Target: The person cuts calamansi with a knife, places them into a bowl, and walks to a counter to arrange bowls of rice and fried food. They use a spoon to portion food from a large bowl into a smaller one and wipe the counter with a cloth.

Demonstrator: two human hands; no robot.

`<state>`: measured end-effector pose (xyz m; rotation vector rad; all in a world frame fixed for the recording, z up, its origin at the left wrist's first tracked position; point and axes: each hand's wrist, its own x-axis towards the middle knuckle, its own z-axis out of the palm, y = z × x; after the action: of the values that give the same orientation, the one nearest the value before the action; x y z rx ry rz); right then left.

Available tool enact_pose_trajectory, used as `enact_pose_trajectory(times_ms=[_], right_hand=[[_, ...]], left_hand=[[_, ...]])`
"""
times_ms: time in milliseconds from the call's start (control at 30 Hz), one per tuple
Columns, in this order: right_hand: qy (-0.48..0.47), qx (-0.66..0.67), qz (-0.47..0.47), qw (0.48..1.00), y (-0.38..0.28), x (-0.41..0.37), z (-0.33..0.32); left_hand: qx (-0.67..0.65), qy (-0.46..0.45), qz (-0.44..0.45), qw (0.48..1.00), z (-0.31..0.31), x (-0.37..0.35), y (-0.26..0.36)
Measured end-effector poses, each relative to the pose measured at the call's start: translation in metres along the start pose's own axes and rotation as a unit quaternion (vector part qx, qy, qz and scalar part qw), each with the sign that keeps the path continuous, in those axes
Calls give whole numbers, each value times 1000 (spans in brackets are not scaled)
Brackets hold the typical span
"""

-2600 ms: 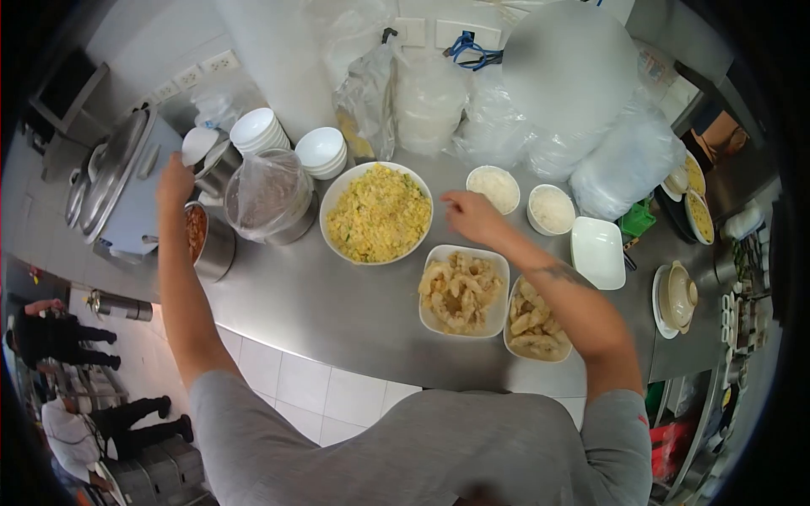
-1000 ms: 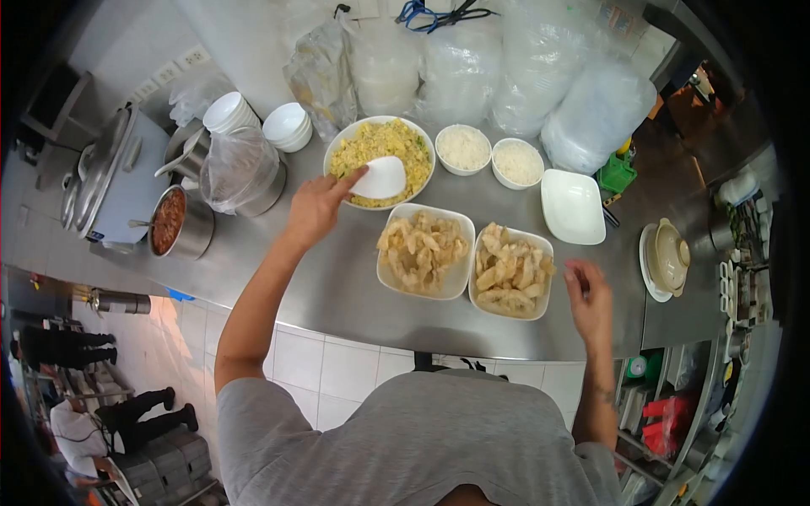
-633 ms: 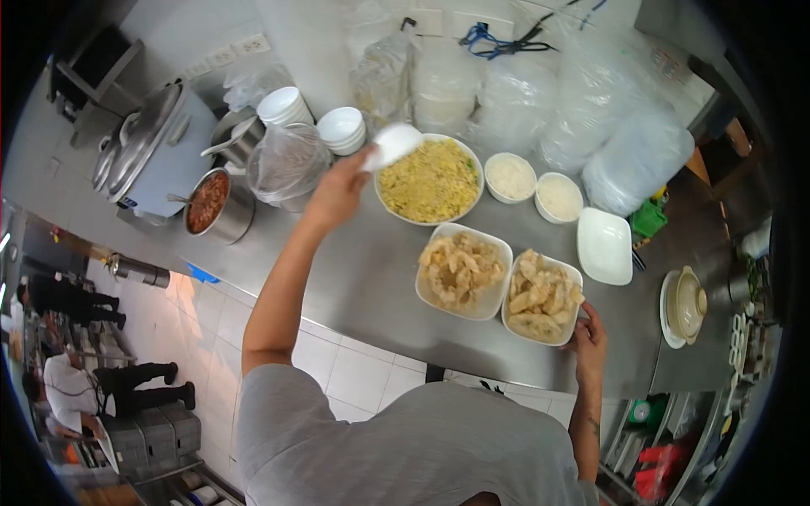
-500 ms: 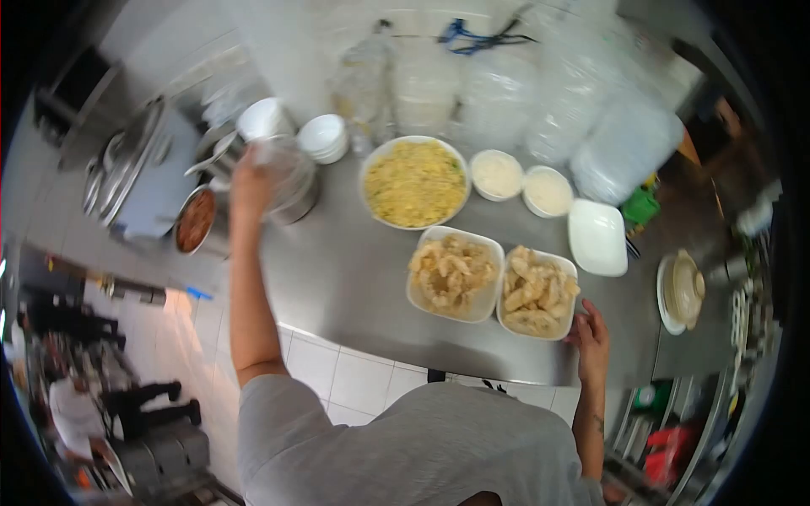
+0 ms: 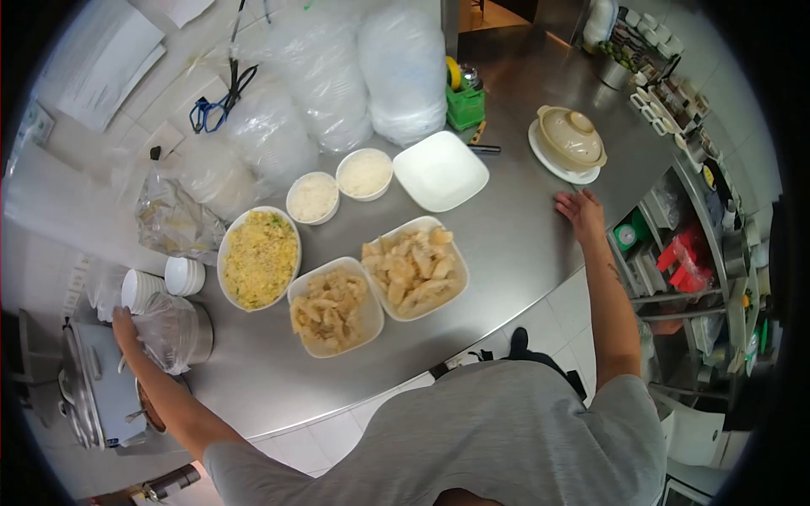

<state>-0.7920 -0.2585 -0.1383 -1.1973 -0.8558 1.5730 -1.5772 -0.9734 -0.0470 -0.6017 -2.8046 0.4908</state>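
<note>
At the far left my left hand (image 5: 125,329) is closed at the edge of a clear plastic bag (image 5: 167,337), which lies against a metal pot (image 5: 202,333); its fingertips are partly hidden. Stacked white bowls (image 5: 142,289) stand just beyond it. My right hand (image 5: 580,212) is empty, fingers apart, over the steel counter just below a lidded beige clay pot (image 5: 574,139) on a white plate (image 5: 540,156). Between my arms are two white containers of pale battered pieces (image 5: 333,312) (image 5: 413,266) and a bowl of yellow fried rice (image 5: 260,260).
Two tubs of white rice (image 5: 313,198) (image 5: 364,174) and a bare white square dish (image 5: 440,171) stand behind the containers. Wrapped plastic stacks (image 5: 325,76) line the wall. A green holder (image 5: 466,105) is beyond the dish. Shelves (image 5: 675,253) rise at right; a grey-blue box (image 5: 105,379) sits at left.
The view has swung right, so the counter items appear further left. My right hand has gone from beside a battered-food container to near the clay pot. My left hand stays by the metal pot.
</note>
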Motion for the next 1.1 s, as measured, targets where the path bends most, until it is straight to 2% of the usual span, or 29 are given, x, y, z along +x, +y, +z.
enact_pose_trajectory(times_ms=[33,67,167,233,267,300,333,400,467,600,667,733,800,867,933,1000,1033,1067,1100], right_hand=[[-13,5,0,1000,-2,21,-6],[-28,9,0,1000,-3,36,-11],[-44,-5,-11,999,-6,68,-16],[-16,5,-15,1000,-12,75,-9],[-7,7,-13,1000,-13,76,-5],[-12,20,-6,1000,-13,85,-6],[-17,33,2,999,-15,96,-7],[-40,27,21,999,-15,129,-9],[-63,21,28,997,-22,159,-2],[-98,7,32,995,-34,202,3],[-108,5,32,994,-38,219,7],[-118,8,41,992,-42,236,12],[-143,20,34,989,-41,256,15],[-183,38,15,982,-30,273,10],[-159,9,26,987,-36,268,10],[-106,-28,6,994,-30,243,12],[-62,-54,-19,996,-23,216,15],[-125,-86,-42,988,-12,198,13],[-185,-114,-65,974,2,178,13]], left_hand=[[-142,53,-83,985,-23,-15,29],[-269,125,-147,944,-51,-32,63],[-387,108,-156,902,-95,-63,104],[-243,208,-111,941,-109,-89,121],[-275,251,-118,921,-125,-109,140],[-415,247,-129,866,-156,-138,176],[-424,257,-103,863,-178,-166,203],[-537,184,-131,813,-242,-232,277],[-499,167,-112,843,-273,-285,333],[-511,95,-120,846,-243,-357,395],[-513,68,-161,840,-230,-389,416],[-472,-13,-200,858,-236,-418,438],[-493,-66,-190,847,-235,-438,464],[-569,-127,-104,806,-244,-454,499],[-597,-233,-23,767,-269,-456,539],[-622,-263,51,736,-284,-444,582],[-614,-191,95,760,-289,-433,607],[-605,-117,140,775,-292,-419,633],[-577,-58,146,802,-289,-400,660]])
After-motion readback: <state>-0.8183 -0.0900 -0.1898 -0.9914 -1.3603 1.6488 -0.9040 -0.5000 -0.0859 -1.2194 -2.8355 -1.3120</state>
